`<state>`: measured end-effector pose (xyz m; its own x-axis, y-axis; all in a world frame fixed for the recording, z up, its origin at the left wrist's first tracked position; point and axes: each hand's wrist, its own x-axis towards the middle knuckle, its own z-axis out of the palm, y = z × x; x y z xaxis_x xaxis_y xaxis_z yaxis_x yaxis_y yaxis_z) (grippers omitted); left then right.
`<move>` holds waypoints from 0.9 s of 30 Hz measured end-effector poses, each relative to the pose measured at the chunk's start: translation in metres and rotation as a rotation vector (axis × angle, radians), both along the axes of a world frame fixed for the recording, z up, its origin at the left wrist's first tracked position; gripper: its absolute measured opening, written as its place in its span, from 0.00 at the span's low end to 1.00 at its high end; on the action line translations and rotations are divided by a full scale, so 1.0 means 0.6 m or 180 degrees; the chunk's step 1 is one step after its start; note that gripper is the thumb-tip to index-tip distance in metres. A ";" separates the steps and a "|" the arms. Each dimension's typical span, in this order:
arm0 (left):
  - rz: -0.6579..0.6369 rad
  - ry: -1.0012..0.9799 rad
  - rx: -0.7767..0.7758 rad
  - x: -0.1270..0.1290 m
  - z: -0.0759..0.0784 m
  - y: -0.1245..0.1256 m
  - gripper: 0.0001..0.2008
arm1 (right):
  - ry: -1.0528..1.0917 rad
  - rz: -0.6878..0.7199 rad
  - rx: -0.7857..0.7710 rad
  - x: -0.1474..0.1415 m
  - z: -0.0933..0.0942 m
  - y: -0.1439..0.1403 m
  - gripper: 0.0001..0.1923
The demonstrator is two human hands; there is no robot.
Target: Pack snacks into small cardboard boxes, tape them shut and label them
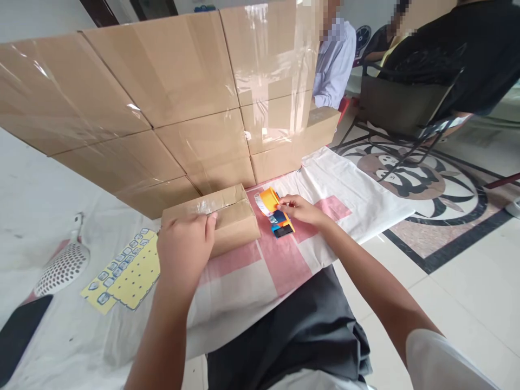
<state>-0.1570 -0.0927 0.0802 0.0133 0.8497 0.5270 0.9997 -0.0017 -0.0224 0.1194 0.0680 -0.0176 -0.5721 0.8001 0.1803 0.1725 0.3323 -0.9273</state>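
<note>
With right hand (pixel 303 210), pinches an orange-and-blue tape dispenser (pixel 270 201) beside a small cardboard box (pixel 233 221); with left hand (pixel 184 244), touches that box; cannot tell whether gripping.

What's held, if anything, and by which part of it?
Right hand holds the tape dispenser, fingers on its orange part. Left hand rests on the small cardboard box; grip unclear.

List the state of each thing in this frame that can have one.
Small cardboard box: top flaps down, seam showing a gap
Left hand: on the box, some fingers hidden
Tape dispenser: held, over the cloth
Right hand: closed on the dispenser
Cardboard stack: standing, clear tape across
Cloth: spread, wrinkled
Yellow sheets: overlapping
White perforated tool: lying down
</note>
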 end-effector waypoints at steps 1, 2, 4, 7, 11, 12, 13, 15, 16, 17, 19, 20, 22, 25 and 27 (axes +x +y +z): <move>-0.0147 -0.0140 0.0294 0.020 -0.007 -0.017 0.18 | 0.0041 -0.0142 0.0148 -0.002 -0.002 -0.007 0.19; -0.0321 -0.0387 0.0656 0.044 -0.017 -0.034 0.15 | 0.0091 -0.0286 0.0270 -0.001 -0.002 -0.015 0.17; -0.0575 -0.1118 0.1168 0.099 -0.043 -0.063 0.13 | 0.0224 -0.0524 0.0562 0.005 0.001 -0.038 0.15; -0.0618 -0.2479 0.0667 0.175 -0.086 -0.067 0.11 | 0.0437 -0.0660 0.1350 0.022 0.016 -0.082 0.12; -0.0951 -0.3809 -0.0776 0.236 -0.123 -0.012 0.10 | 0.0458 -0.0741 0.2261 0.042 0.035 -0.130 0.10; -0.1063 -0.3944 -0.0883 0.244 -0.129 0.001 0.10 | 0.0399 -0.0769 0.2391 0.045 0.037 -0.136 0.09; -0.1130 -0.4015 -0.0872 0.250 -0.133 0.010 0.10 | 0.0331 -0.0819 0.2509 0.047 0.039 -0.139 0.09; -0.1135 -0.4067 -0.0648 0.257 -0.135 0.018 0.11 | 0.0219 -0.0963 0.2701 0.049 0.039 -0.138 0.09; -0.1123 -0.4099 -0.0526 0.258 -0.132 0.016 0.10 | 0.0184 -0.1043 0.2763 0.050 0.037 -0.135 0.10; -0.1125 -0.4145 -0.0442 0.256 -0.128 0.013 0.10 | 0.0140 -0.1094 0.2798 0.050 0.035 -0.130 0.10; -0.1113 -0.4269 -0.0275 0.248 -0.115 0.003 0.12 | 0.0032 -0.1075 0.2787 0.050 0.028 -0.120 0.10; -0.1094 -0.4315 -0.0231 0.242 -0.108 -0.002 0.13 | -0.0032 -0.1053 0.2739 0.049 0.022 -0.116 0.11; -0.1066 -0.4411 -0.0478 0.229 -0.097 -0.009 0.14 | -0.0124 -0.1161 0.2583 0.045 0.010 -0.109 0.12; -0.1121 -0.4766 -0.1457 0.222 -0.102 -0.016 0.15 | -0.0070 -0.1685 0.2155 0.032 -0.003 -0.103 0.15; -0.1154 -0.4981 -0.1907 0.231 -0.118 -0.020 0.16 | 0.0239 -0.2098 0.1541 0.021 -0.005 -0.095 0.18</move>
